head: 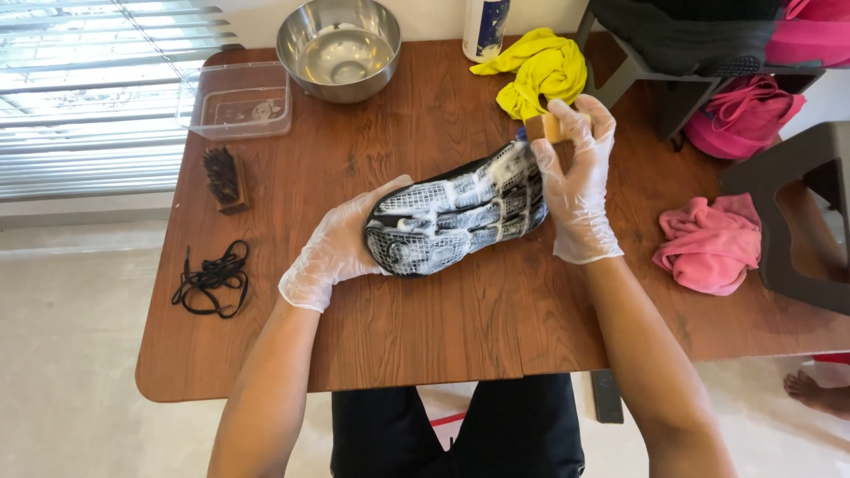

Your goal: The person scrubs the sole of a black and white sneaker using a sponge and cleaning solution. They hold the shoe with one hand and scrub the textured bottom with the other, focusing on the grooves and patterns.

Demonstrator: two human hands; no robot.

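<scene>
Gloved left hand (341,248) grips the heel end of a dark shoe (456,212), sole up and foamy, at the centre of the wooden surface (425,327). Gloved right hand (577,181), fingers closed on a small wooden brush (551,128), works at the toe. A white-and-blue bottle (485,26) stands at the far edge beside a yellow cloth (540,66); the steel bowl (338,46) holds a little liquid. The near edge lies open.
</scene>
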